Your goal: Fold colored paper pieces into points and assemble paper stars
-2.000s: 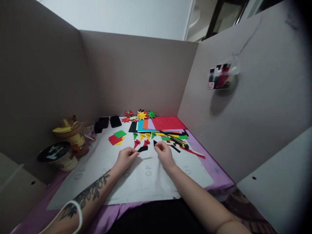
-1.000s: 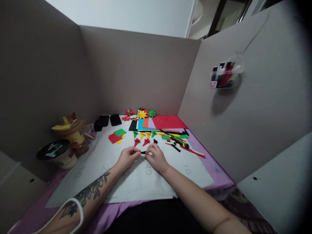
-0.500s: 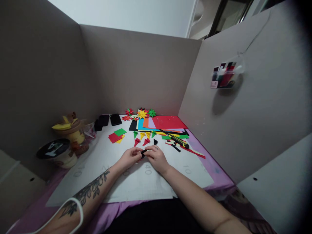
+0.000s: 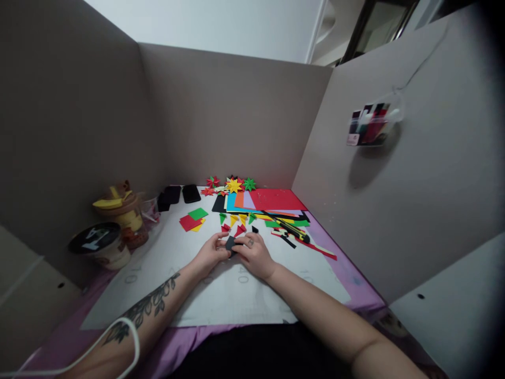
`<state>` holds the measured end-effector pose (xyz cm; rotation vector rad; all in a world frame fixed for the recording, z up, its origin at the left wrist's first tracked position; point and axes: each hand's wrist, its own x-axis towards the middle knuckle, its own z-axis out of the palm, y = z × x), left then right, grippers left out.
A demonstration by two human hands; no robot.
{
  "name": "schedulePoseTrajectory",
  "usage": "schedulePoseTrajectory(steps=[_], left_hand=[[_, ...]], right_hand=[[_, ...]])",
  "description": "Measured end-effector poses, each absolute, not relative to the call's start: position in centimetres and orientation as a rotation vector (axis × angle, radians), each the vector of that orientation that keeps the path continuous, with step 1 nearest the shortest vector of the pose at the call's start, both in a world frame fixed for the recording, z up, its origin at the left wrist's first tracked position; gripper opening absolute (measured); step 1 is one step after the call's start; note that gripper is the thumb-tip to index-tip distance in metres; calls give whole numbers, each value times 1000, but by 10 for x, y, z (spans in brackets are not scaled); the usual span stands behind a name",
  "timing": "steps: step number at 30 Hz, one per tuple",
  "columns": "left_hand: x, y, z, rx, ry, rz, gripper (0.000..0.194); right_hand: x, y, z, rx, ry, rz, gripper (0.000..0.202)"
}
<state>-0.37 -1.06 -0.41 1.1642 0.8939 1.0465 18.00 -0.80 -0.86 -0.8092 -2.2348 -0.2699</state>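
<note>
Gray walls [image 4: 236, 116] on three sides. Counter [image 4: 365, 289] under purple cloth, large white sheet [image 4: 256, 305] with printed numbers on top. Paper stack [image 4: 276, 199] at the back, red uppermost, other colors fanned out to the left. Tub [image 4: 112, 256] with black lid at the left edge, brown-and-yellow container [image 4: 132, 213] just behind it. Clear holder [image 4: 371, 126] with dark and red contents hangs on the right wall.

Left hand [image 4: 212, 251] and right hand [image 4: 253, 253] close together over the middle of the sheet. Left fingers clamped on the left side of the black paper [image 4: 230, 243], right fingers clamped on its right side; it's between the hands, tilted, partly hidden. Can't tell if it touches the sheet.

Yellow-and-black cutter [image 4: 292, 229] right of the hands, lying across paper strips [image 4: 290, 242]. Dark flat object [image 4: 191, 193] back left. Paper stars [image 4: 234, 185] bunched by the back wall. Red square [image 4: 190, 223] overlaps green and yellow ones. Smallest: folded pieces [image 4: 240, 230] in green, yellow, red and black, just beyond the fingers.
</note>
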Motion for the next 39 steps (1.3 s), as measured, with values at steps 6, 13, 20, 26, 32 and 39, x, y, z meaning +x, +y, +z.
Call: schedulePoseTrajectory(steps=[6, 13, 20, 26, 32, 39], left_hand=[[-2, -9, -11, 1411, 1037, 1075, 60], [-8, -22, -7, 2656, 890, 808, 26], [-12, -30, -5, 2761, 901, 530, 33], [-13, -30, -3, 2606, 912, 497, 36], [-7, -36, -7, 2607, 1068, 582, 33], [-7, -38, -6, 2532, 1071, 610, 28]], right_hand=[[192, 17, -7, -516, -2500, -393, 17], [206, 16, -17, -554, -2547, -83, 19], [215, 20, -23, -634, -2403, 416, 12], [205, 23, -23, -796, -2334, 510, 7], [200, 38, -26, -775, -2330, 472, 6], [198, 45, -22, -846, -2370, 554, 6]])
